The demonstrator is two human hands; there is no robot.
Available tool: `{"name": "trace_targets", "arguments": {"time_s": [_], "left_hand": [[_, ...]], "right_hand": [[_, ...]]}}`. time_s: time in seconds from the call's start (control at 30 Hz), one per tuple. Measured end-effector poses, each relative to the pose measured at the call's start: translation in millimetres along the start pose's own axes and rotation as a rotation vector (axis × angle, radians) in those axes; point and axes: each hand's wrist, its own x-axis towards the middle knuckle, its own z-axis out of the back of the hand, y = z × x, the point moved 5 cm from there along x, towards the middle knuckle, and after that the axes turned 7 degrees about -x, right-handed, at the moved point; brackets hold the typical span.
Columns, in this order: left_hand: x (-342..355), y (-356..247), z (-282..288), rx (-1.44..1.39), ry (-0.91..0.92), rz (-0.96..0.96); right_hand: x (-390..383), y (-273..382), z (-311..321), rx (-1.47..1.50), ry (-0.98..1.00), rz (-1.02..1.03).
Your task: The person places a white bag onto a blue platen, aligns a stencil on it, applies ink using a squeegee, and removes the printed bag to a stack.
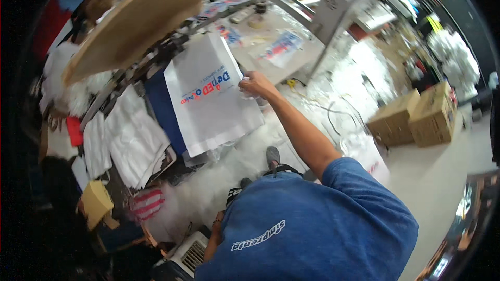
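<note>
My right arm reaches forward, and my right hand (255, 84) is closed at the right edge of a white bag-shaped sheet (213, 109) with blue and red print. A bit of white shows at my fingertips; whether it is a separate wad or the sheet's edge I cannot tell. The sheet lies flat over a dark blue board (162, 106). Low by my waist, my left hand (219, 217) is partly hidden by my body, and its fingers do not show clearly.
Folded white cloth pieces (133, 135) lie left of the board. A large tan wooden panel (140, 26) juts in above them. Printed clear sheets (281, 49) rest on the table behind. Cardboard boxes (432, 117) stand on the floor at right, near loose cables (338, 114).
</note>
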Motion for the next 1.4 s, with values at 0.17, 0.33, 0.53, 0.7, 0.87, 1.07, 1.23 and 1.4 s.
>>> {"name": "trace_targets", "arguments": {"time_s": [0.17, 0.33, 0.53, 0.7, 0.87, 1.07, 1.23, 1.4], "left_hand": [[12.3, -41.3, 56.7, -0.114, 0.072, -0.009], [4.5, -103.4, 131.6, -0.196, 0.164, 0.105], [34.2, -116.1, 184.1, -0.263, 0.146, 0.226], [18.3, -166.0, 195.1, -0.188, 0.114, 0.105], [1.8, -173.6, 181.4, -0.077, 0.2, 0.143], [-0.2, -168.7, 190.1, -0.021, 0.129, 0.198], [16.8, -226.8, 151.8, -0.199, 0.043, 0.141], [-0.4, -287.6, 129.8, -0.228, -0.042, 0.015]], "right_hand": [[-137.3, -71.6, 58.8, 0.358, -0.074, -0.506], [-277.5, -221.3, 74.7, 0.734, -0.66, -0.508], [-450.9, -374.3, 112.2, 0.88, -1.492, -0.475], [-542.4, -479.2, 103.7, 1.094, -1.928, -0.639], [-588.4, -588.6, 80.0, 1.265, -1.947, -0.819], [-635.1, -668.9, 7.8, 1.364, -1.616, -1.102], [-677.9, -655.9, 42.8, 0.365, -1.888, -1.53], [-408.7, -532.7, 47.7, -0.118, -0.953, -1.104]]}}
